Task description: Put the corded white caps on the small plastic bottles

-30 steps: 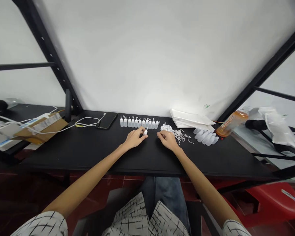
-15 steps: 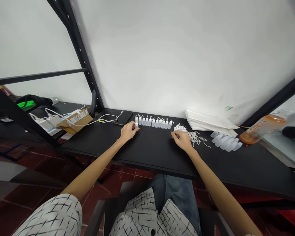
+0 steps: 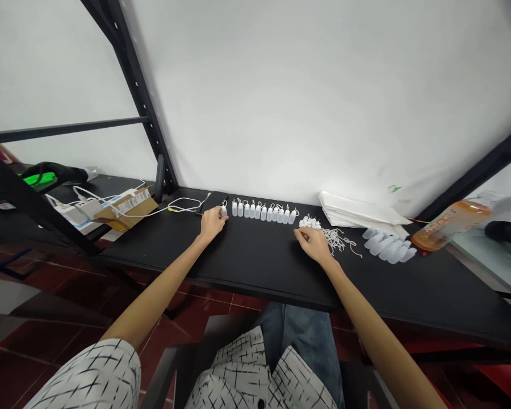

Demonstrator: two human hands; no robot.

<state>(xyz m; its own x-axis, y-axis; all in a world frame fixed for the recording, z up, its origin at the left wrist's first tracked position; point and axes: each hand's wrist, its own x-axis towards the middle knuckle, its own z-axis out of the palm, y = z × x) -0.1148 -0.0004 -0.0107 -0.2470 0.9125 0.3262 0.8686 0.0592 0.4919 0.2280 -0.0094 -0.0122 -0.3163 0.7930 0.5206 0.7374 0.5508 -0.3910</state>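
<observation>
My left hand pinches a small white squeeze bottle with a looped cord at its cap, at the left end of a row of similar bottles. These bottles stand upright on the black table. My right hand rests on the tabletop with its fingers curled together; whether anything is in them is hidden. Just behind it lies a small pile of white caps. Beside that hand, loose white cords lie tangled. Farther right, several capless translucent bottles lie on their sides.
White paper sheets are stacked against the wall. An orange-labelled plastic bottle lies at the right. On the left are a dark phone, a white cable, a torn cardboard box and a metal rack post.
My left hand has shifted left with the small bottle, from in front of the row's left end to just beyond it. My right hand has stayed nearly in place.
</observation>
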